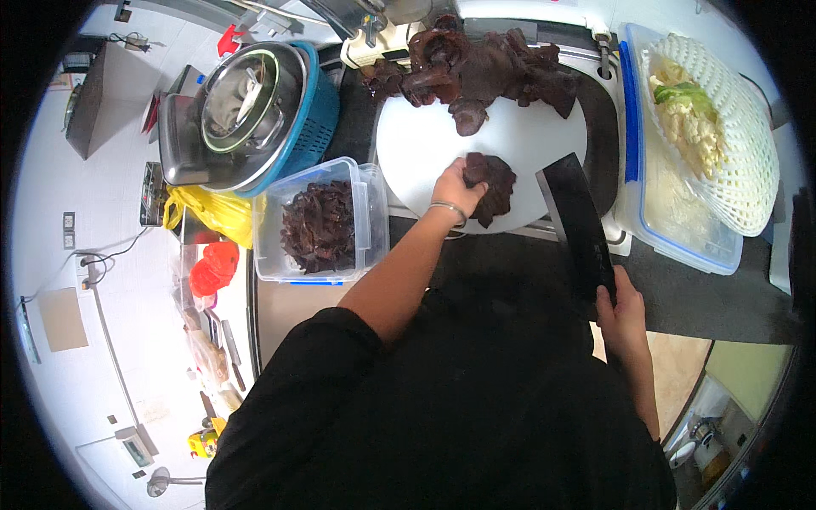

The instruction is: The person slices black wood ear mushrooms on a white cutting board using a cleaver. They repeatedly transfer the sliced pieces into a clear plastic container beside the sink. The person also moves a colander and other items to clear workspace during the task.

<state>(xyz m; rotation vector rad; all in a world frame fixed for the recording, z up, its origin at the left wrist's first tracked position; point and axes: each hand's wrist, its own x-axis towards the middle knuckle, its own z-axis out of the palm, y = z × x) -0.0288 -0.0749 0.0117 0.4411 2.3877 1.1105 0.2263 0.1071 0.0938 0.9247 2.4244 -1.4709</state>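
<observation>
My left hand (pixel 460 190), with a bracelet at the wrist, grips a stack of dark brown wood ear mushroom pieces (pixel 491 185) on the round white cutting board (pixel 535 134). In my right hand (pixel 621 309) is the handle of a broad dark cleaver (pixel 577 217); its blade reaches over the board's right edge, apart from the stack. A large heap of whole wood ear mushrooms (pixel 481 70) covers the back of the board. Cut dark strips (pixel 322 226) fill part of a clear plastic container (pixel 271 255) to the left of the board.
A blue basket (pixel 322 108) with metal bowls and a glass lid stands back left, a yellow plastic bag (pixel 217 213) below it. On the right, a lidded clear container (pixel 688 239) bears a cauliflower-like vegetable (pixel 692 127) in white foam netting. A power strip (pixel 382 44) lies behind the board.
</observation>
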